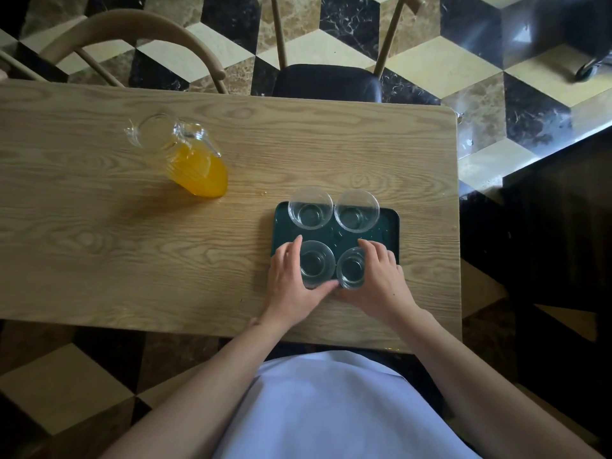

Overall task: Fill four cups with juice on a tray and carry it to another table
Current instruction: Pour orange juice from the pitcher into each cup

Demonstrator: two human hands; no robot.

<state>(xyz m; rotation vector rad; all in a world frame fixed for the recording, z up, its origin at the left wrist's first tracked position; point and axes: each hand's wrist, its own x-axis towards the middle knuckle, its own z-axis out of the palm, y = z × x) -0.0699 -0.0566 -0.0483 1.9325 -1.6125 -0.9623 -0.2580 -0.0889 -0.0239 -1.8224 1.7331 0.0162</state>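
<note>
A dark green tray (390, 223) lies on the right part of the wooden table (99, 253). On it stand clear glass cups, all without juice: two at the back (310, 210) (356, 212) and two at the front. My left hand (291, 283) is wrapped around the front left cup (317, 261). My right hand (381, 283) grips the front right cup (351, 269). A glass pitcher (185, 157) with orange juice in it stands apart at the back left of the table.
Two wooden chairs (139, 28) (328, 81) stand beyond the table's far edge. The table's right edge (458, 226) lies close to the tray. A dark counter or piece of furniture (563, 210) is at the right, over a patterned tile floor.
</note>
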